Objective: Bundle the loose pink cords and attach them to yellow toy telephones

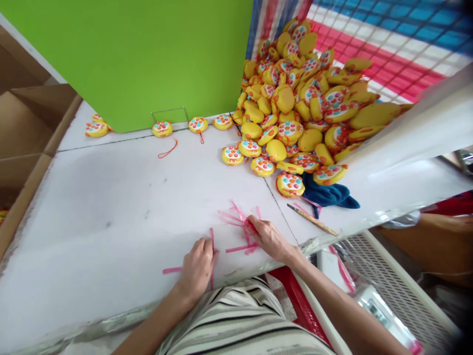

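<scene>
My left hand [197, 265] rests low over the white table with its fingers closed around a thin pink plastic strip [212, 236], whose ends stick out above and below them. Another pink strip [171, 270] lies to its left, partly under the hand. With thumb and fingers pinched together, my right hand [269, 237] grips a loose bunch of pink plastic strips [236, 218]. More strips [238, 248] lie beneath it. Behind my right hand sits a yellow oval toy [290, 184] with coloured dots on a white top.
A large heap of the same yellow toys [284, 98] fills the back right. Several stand along a green panel [148, 59]. A wooden-handled knife [312, 220] and a dark blue cloth [328, 194] lie right. Cardboard boxes [33, 118] stand left; a white basket [399, 281] is below right.
</scene>
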`<state>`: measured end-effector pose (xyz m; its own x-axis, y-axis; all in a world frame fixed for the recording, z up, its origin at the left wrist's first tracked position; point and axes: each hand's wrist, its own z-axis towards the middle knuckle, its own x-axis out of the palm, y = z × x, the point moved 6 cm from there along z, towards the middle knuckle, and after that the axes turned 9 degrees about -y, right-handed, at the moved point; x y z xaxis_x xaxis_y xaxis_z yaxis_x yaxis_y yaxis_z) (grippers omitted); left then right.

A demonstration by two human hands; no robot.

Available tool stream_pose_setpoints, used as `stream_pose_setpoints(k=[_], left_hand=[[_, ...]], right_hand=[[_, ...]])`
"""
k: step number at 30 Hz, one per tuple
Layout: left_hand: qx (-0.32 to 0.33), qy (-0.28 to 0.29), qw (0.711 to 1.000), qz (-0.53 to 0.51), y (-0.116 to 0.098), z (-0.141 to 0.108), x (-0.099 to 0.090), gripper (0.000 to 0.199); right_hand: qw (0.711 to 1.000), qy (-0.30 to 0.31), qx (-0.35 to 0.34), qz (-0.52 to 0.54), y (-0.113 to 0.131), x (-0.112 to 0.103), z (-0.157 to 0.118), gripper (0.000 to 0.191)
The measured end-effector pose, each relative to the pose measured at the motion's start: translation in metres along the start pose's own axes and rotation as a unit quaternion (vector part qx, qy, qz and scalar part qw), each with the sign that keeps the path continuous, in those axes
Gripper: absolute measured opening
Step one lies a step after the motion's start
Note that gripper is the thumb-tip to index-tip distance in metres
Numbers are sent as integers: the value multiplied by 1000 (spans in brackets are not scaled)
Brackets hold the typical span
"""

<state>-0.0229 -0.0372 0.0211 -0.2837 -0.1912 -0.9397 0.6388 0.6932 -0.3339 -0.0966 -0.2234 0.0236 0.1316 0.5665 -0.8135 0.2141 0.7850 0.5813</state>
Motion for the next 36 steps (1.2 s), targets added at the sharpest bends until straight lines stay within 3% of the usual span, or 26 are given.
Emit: stream_pose_setpoints(k=[3,8,13,18,20,23,26,30,36], left_hand=[[-4,38,999,-1,-7,7,4,24],[7,50,998,-35,-13,26,4,18],[57,77,994,-56,-47,25,12,19],[86,116,987,-65,-71,23,25,28],[78,117,987,-82,-68,27,25,26],[58,100,984,-133,-57,36,20,19],[26,72,977,-197,-43,44,12,15],[-25,39,967,-251,-23,50,0,21],[-46,4,978,-201,-4,30,-9,14]], right_hand=[[999,-18,28,-15,-1,-5,-8,15],[992,-18,83,-93,1,2,-4,21],[992,-7,75,-101,5,12,9,13],[994,-42,67,-71,-8,-7,-1,13],[995,-59,63,-59,-11,-13,-8,15],[996,-89,2,10,0,-15,-17,20],[995,-65,-42,70,17,-2,-20,19],[999,25,8,48,22,21,-19,5],[998,-19,32,50,13,19,-13,3]])
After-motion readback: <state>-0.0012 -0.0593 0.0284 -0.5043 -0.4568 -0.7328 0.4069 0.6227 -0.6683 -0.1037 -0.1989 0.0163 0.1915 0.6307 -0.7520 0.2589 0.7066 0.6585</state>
